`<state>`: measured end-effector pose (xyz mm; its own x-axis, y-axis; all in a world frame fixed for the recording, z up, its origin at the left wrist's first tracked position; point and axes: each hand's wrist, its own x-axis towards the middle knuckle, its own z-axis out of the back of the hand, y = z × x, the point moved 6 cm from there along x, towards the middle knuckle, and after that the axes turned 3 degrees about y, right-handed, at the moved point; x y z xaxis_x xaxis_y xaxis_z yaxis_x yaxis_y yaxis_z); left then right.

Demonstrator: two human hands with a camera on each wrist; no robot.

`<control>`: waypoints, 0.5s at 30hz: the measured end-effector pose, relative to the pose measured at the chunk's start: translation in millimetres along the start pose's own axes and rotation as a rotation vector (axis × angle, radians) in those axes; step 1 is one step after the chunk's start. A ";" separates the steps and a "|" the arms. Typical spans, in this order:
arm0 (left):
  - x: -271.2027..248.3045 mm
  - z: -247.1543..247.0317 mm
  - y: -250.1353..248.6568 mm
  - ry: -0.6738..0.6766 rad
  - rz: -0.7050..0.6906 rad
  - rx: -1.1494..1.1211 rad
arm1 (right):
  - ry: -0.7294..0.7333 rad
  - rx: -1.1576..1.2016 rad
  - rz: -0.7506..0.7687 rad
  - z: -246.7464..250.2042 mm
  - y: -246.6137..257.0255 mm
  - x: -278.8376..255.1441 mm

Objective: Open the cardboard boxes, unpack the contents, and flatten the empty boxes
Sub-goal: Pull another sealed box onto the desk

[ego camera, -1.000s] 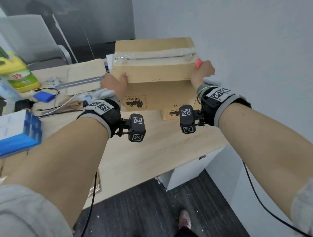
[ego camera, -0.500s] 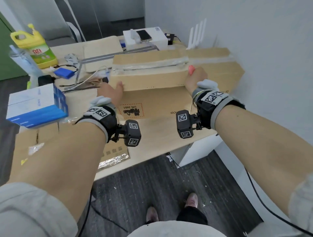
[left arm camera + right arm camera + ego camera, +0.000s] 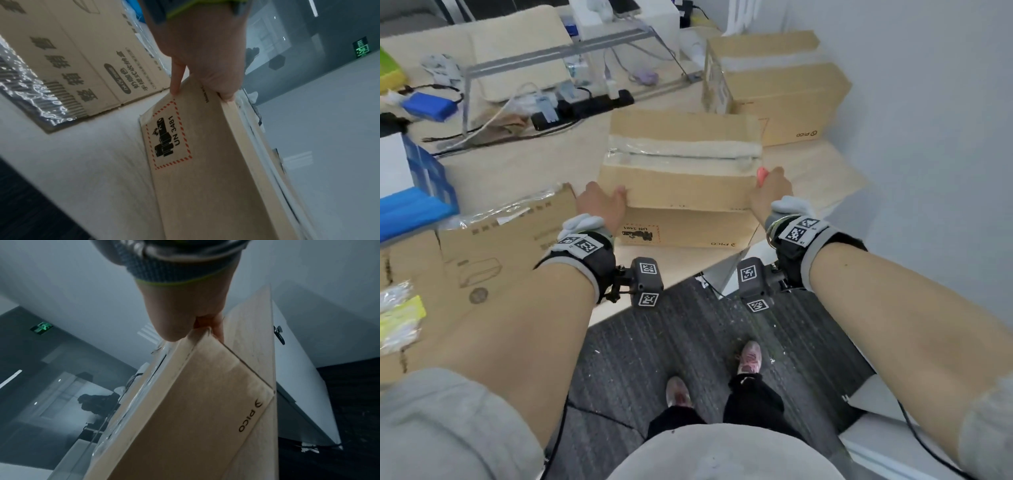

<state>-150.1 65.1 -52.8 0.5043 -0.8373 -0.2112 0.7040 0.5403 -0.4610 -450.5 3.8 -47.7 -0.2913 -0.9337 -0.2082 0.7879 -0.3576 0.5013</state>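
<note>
A brown cardboard box (image 3: 681, 178), sealed along its top with clear tape, sits between my hands near the desk's front edge. It carries a UN 3481 battery label and a PICO mark on the front. My left hand (image 3: 602, 202) grips its left end, with the thumb on the top edge. In the left wrist view one finger of the left hand (image 3: 205, 65) lies down the front corner of the box (image 3: 205, 170). My right hand (image 3: 770, 186) grips the right end, and the right wrist view shows the right hand (image 3: 185, 318) pinching the box's (image 3: 195, 402) upper corner. The box's lower edge meets the desk top.
A second taped PICO box (image 3: 780, 92) stands at the back right by the wall. Flattened printed cardboard (image 3: 482, 246) lies on the left of the desk (image 3: 818, 178). A blue and white carton (image 3: 410, 178), cables and a power strip (image 3: 585, 106) lie further back. Dark floor lies below.
Both hands have drawn the taped box toward me and leftward, away from the second box, down to the desk's front edge. My view has tilted down to my feet.
</note>
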 end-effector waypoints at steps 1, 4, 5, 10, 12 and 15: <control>1.2 0.0 0.0 -0.009 -0.004 0.014 | 0.001 -0.028 0.007 0.4 -1.9 1.2; 7.9 1.5 2.2 -0.030 -0.003 0.035 | 0.023 -0.146 0.050 4.3 8.6 8.8; 11.7 2.8 -0.3 -0.041 -0.012 0.063 | 0.022 -0.163 0.058 4.9 15.8 12.7; 7.5 -8.6 -47.9 -0.035 -0.039 0.098 | -0.008 -0.342 0.046 -3.4 30.8 24.7; 0.3 -22.2 -67.4 -0.021 -0.049 0.082 | -0.078 -0.397 0.091 -0.6 35.4 28.4; -15.8 -41.7 -89.6 -0.016 -0.093 0.062 | -0.145 -0.407 0.288 4.6 50.6 32.3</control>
<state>-241.9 26.4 -44.1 0.4431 -0.8827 -0.1565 0.7771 0.4652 -0.4240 -422.5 -44.5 -25.1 -0.0810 -0.9964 0.0236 0.9860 -0.0767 0.1482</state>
